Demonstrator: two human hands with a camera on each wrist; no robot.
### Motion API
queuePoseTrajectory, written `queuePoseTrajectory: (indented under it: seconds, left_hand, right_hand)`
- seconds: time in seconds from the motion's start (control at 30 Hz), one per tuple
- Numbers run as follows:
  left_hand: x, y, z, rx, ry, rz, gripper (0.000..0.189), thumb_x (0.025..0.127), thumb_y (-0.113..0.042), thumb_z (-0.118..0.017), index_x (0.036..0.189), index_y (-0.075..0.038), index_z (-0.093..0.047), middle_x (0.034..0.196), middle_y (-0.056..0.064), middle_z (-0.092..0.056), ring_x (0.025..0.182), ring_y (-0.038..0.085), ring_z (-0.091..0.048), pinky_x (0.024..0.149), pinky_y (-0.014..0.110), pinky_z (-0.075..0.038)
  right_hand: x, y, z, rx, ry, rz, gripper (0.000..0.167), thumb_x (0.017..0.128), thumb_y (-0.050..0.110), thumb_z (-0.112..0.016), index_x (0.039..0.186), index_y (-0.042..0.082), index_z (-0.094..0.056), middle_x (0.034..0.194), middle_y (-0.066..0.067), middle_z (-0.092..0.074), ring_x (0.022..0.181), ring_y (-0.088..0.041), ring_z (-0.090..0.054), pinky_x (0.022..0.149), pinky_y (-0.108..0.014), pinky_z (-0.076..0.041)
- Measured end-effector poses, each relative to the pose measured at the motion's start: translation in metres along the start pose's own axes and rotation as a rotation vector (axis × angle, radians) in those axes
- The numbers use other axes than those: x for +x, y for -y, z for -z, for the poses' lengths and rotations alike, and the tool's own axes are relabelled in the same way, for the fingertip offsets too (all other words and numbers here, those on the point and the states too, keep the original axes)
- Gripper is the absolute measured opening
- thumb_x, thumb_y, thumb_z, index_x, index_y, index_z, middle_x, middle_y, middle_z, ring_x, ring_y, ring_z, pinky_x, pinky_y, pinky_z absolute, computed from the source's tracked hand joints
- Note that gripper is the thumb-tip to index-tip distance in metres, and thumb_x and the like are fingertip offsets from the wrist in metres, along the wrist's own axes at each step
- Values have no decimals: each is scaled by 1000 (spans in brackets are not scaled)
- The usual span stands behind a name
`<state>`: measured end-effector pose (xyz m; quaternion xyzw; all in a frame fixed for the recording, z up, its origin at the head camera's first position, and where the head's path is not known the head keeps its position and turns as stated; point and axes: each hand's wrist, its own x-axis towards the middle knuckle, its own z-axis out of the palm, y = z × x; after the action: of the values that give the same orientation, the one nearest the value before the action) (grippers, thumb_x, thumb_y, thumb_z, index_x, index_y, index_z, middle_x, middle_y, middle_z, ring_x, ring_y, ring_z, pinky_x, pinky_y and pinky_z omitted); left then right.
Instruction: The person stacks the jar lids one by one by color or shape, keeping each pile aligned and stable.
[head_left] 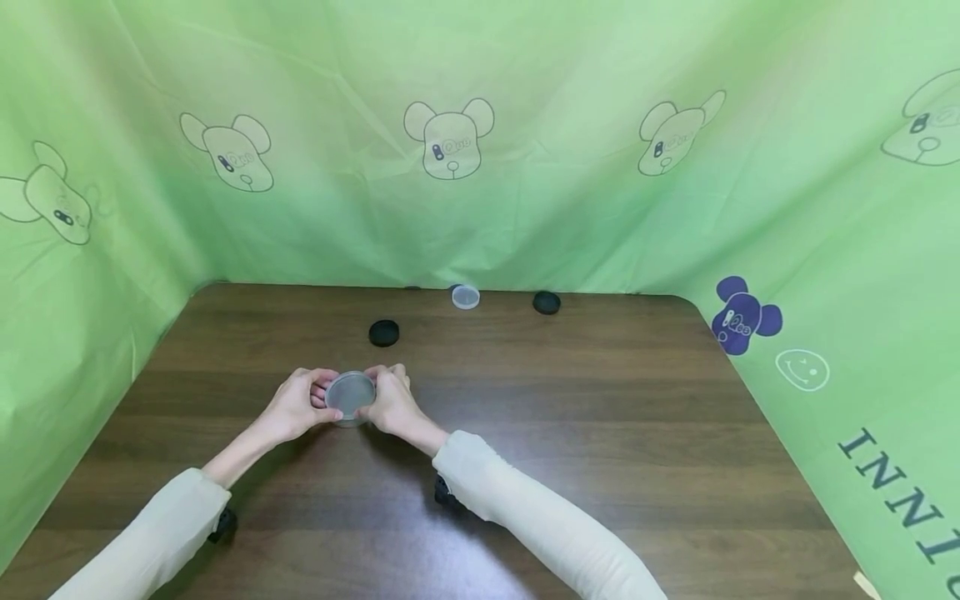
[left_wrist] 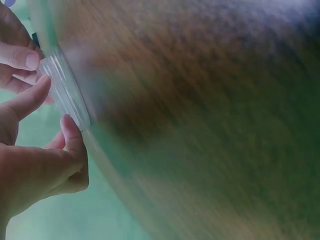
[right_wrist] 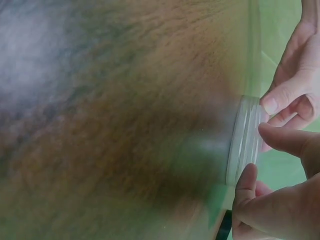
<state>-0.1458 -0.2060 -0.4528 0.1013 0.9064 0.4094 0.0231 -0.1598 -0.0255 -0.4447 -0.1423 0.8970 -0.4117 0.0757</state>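
A clear, round, shallow container [head_left: 350, 395] with ridged sides is held between both hands, low over the wooden table. My left hand [head_left: 296, 408] grips its left edge, thumb at the near side and fingers curled round the far side. On the right edge, my right hand [head_left: 393, 403] pinches it with thumb and fingers. The left wrist view shows the container [left_wrist: 66, 90] edge-on, standing close at the table surface. From the right wrist, its stacked rings [right_wrist: 243, 140] show between the fingertips of both hands.
Beyond the hands lies a black round disc [head_left: 384, 333]. Farther back, near the table's far edge, are a small clear round piece [head_left: 465, 297] and another black disc [head_left: 547, 302]. Green printed cloth [head_left: 450, 225] hangs around the wooden table [head_left: 600, 433].
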Motion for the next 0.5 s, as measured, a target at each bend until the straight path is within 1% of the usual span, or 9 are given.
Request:
queuePoseTrajectory:
  seconds: [0.23,0.5]
  left_hand:
    - [0,-1,-3,8,-10,9,55,71,2,-83,117,14,-57,102,21,-54,82,23,-57,69,23,-51]
    - [0,-1,-3,16,-14,12,55,69,2,-84,115,14,-58,100,21,-52,81,23,-57,68,23,-51]
  right_hand:
    - [-2,-1,-3,-15,-10,14,60,68,2,-85,121,-6,-58,108,-14,-46,104,-29,-44,93,-37,-43]
    - [-2,0,-3,-26,-2,21,59,69,1,-84,121,-7,-58,111,-16,-45,106,-31,-42,95,-39,-42]
